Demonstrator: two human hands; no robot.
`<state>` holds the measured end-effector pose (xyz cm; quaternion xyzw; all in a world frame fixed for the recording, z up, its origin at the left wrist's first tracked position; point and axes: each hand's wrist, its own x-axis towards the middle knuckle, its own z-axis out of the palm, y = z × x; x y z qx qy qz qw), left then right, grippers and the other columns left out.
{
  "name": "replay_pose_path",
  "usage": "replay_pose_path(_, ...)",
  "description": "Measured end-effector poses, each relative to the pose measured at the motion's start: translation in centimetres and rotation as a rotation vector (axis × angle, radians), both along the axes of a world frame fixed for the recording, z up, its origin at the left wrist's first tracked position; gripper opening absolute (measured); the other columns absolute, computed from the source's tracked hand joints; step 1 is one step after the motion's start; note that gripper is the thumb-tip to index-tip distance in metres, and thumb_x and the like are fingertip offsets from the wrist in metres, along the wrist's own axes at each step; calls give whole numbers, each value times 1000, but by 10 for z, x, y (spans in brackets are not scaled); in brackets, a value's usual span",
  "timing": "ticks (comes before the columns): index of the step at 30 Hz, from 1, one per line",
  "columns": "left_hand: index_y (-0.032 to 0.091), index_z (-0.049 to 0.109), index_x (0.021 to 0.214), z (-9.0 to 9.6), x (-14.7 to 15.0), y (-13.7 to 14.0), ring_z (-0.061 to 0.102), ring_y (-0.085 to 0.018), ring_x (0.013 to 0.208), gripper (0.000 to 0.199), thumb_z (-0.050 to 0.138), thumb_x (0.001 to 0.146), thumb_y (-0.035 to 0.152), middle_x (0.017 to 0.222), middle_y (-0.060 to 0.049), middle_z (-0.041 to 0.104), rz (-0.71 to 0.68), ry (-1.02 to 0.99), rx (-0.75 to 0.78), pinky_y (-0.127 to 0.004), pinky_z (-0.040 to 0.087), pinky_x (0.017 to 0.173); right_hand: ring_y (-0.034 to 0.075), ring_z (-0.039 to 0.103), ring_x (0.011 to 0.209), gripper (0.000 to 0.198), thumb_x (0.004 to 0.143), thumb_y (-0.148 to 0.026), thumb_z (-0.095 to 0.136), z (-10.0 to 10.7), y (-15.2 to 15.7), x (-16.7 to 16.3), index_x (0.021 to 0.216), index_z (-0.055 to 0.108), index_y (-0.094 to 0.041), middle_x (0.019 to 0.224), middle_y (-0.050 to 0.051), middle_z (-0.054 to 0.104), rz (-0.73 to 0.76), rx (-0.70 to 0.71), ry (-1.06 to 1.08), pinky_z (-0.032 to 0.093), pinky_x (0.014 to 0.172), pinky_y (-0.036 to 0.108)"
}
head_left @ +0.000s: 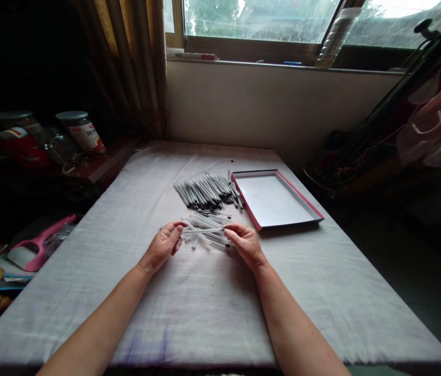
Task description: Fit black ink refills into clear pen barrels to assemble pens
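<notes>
My left hand (166, 240) and my right hand (245, 241) are closed in pinches on the two ends of one white pen barrel (203, 230), held level between them. Something small and dark shows at the right fingertips, too small to make out. Below and behind the barrel lies a loose pile of white pen barrels (208, 239), with several thin dark refills (209, 213) at its far side. Farther back, a heap of pens (206, 189) with dark tips lies side by side on the cloth.
A shallow tray-like box (282, 199) with red and black sides stands right of the pens. White cloth (200, 308) covers the table. On the left, jars (81, 130) and a pink-handled item (42, 243) stand beyond the table's edge. A bottle (335, 39) leans on the windowsill.
</notes>
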<state>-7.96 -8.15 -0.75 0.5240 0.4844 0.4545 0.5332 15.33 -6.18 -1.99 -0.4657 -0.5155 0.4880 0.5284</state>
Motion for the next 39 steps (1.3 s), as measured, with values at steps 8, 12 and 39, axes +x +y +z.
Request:
replay_pose_path(8,17,58,100,-4,4,2,57,-11,60,51,72,69,54,83,-3,68,133,-67,-36,-16,31,39,14,59,57,22,66,-39,69,-1,3,2,70,72,-18,63,2,69,-67,9,-74,48,55,25)
replay_pose_path(12,17,57,86,-12,-1,3,55,-10,56,45,68,72,58,72,-1,65,155,-75,-40,-16,32,38,15,61,59,21,67,-38,68,1,5,0,74,73,-18,68,3,71,-46,13,-92,49,57,26)
replay_pose_path(39,17,58,92,-6,5,5,50,-8,49,48,71,71,58,62,2,62,233,-35,-116,-17,33,40,17,63,64,19,77,-36,67,-4,0,2,85,72,-19,75,5,72,-17,-39,-179,50,59,28)
